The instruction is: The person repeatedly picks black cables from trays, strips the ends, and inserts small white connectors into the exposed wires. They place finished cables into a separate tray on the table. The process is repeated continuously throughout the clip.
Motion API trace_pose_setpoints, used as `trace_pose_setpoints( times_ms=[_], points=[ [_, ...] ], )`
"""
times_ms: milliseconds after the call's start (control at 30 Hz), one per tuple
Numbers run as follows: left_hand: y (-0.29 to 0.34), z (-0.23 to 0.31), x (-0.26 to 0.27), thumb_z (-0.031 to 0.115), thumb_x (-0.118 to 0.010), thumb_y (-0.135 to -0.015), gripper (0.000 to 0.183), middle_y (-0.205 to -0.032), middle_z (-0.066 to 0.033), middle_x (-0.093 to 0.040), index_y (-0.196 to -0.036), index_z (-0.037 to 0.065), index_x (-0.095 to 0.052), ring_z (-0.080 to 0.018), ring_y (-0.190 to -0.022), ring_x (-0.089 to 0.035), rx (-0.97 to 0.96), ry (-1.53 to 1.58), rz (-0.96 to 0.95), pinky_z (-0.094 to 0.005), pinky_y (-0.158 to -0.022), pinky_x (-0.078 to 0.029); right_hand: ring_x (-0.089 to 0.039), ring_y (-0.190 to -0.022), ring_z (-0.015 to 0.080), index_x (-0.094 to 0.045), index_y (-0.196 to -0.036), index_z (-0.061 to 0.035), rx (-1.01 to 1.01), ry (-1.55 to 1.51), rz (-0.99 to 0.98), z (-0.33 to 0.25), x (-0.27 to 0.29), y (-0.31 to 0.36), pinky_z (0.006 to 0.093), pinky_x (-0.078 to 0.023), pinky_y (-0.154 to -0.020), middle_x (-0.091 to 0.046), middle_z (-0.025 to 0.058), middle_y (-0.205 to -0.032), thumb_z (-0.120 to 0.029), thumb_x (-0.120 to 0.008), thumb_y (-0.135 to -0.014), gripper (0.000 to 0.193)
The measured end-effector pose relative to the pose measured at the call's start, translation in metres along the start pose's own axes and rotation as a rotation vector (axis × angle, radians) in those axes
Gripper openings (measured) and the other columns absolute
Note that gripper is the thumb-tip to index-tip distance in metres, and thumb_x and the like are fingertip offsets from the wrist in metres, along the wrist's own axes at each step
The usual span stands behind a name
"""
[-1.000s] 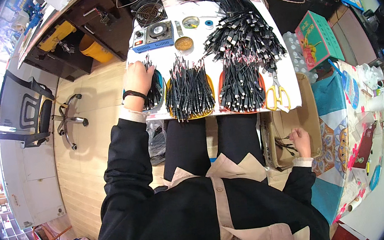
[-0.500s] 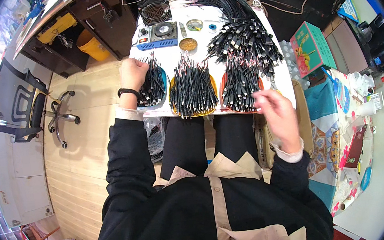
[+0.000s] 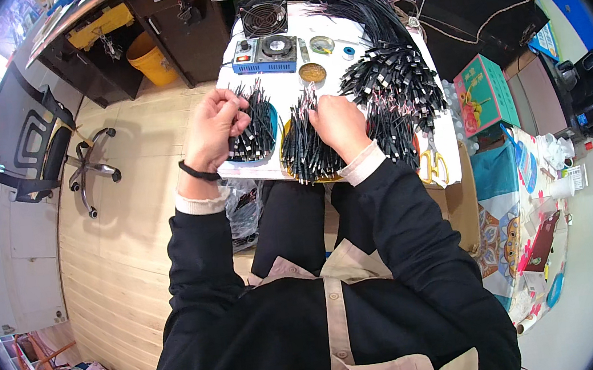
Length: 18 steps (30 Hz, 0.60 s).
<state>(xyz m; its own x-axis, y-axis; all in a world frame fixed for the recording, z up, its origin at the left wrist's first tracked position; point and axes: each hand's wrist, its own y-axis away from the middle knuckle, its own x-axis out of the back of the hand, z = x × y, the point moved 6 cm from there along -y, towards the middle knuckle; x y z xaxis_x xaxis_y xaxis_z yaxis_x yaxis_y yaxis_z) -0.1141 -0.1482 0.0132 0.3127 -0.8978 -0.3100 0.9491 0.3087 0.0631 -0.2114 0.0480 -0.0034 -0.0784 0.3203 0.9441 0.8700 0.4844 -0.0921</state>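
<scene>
Over the left bundle of short black cables [image 3: 257, 132], which stands in a blue tray [image 3: 274, 120], my left hand [image 3: 216, 130] is raised with its fingers curled into a pinch. What it pinches is too small to make out. My right hand [image 3: 342, 127] rests against the middle bundle of black cables [image 3: 301, 151], in a yellow tray, thumb among the cable ends. Its fingers are bent and mostly hidden, and any cable in them cannot be made out. To its right stands a third cable bundle [image 3: 391, 130], partly covered by the hand. Pink wire tips stick up from the bundles.
Behind the bundles stand a blue heating device [image 3: 264, 57], a black fan [image 3: 265, 17], a tin of amber stuff [image 3: 311, 73], a glass dish [image 3: 322, 44] and a small spool [image 3: 348, 53]. A large cable pile [image 3: 401, 74] fills the back right. Yellow-handled scissors [image 3: 433, 166] lie at the right edge.
My right hand has moved left from the right bundle to the middle one. My left hand has drawn slightly back, its fingers curled. The view has shifted a little.
</scene>
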Motion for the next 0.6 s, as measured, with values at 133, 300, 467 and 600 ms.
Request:
trace_pose_setpoints(
  times_ms=[133, 300, 467, 600],
  points=[
    [0.026, -0.002, -0.018, 0.007, -0.046, -0.101, 0.014, -0.078, -0.0074, -0.058, -0.113, 0.001, -0.044, -0.0067, -0.05, -0.043, -0.057, 0.139, -0.015, -0.0181, -0.045, -0.033, -0.067, -0.075, 0.0391, -0.068, -0.078, -0.0021, 0.025, -0.115, 0.134, 0.005, 0.003, 0.002, 0.0485, -0.053, -0.068, -0.068, 0.0188, -0.078, -0.029, -0.066, -0.085, 0.028],
    [0.045, 0.001, -0.037, 0.009, -0.045, -0.103, 0.01, -0.074, -0.005, -0.056, -0.108, 0.002, -0.048, -0.0048, -0.049, -0.04, -0.131, 0.186, -0.003, -0.0169, -0.045, -0.033, -0.065, -0.074, 0.038, -0.066, -0.079, -0.0017, 0.058, -0.351, 0.224, 0.005, 0.022, 0.006, 0.048, -0.05, -0.066, -0.066, 0.0192, -0.075, -0.028, -0.067, -0.086, 0.027],
    [0.063, 0.009, -0.06, 0.013, -0.046, -0.103, 0.009, -0.064, -0.0013, -0.053, -0.104, 0.005, -0.049, -0.0028, -0.047, -0.038, -0.147, 0.064, -0.004, -0.0163, -0.042, -0.028, -0.062, -0.055, 0.0291, -0.062, -0.078, -0.0023, 0.265, -0.609, 0.495, -0.023, 0.086, 0.031, 0.0353, -0.046, -0.051, -0.062, 0.0132, -0.063, -0.02, -0.067, -0.089, 0.021],
    [0.084, 0.021, -0.085, 0.012, -0.047, -0.102, 0.01, -0.079, -0.0057, -0.064, -0.103, 0.003, -0.052, -0.0065, -0.066, -0.058, -0.276, -0.053, 0.036, -0.0174, -0.053, -0.047, -0.053, -0.053, 0.0075, -0.062, -0.081, 0.0009, 0.363, -0.733, 0.402, -0.044, 0.118, 0.08, 0.0245, -0.041, -0.05, -0.061, 0.0058, -0.062, -0.013, -0.071, -0.087, 0.017]
  ],
)
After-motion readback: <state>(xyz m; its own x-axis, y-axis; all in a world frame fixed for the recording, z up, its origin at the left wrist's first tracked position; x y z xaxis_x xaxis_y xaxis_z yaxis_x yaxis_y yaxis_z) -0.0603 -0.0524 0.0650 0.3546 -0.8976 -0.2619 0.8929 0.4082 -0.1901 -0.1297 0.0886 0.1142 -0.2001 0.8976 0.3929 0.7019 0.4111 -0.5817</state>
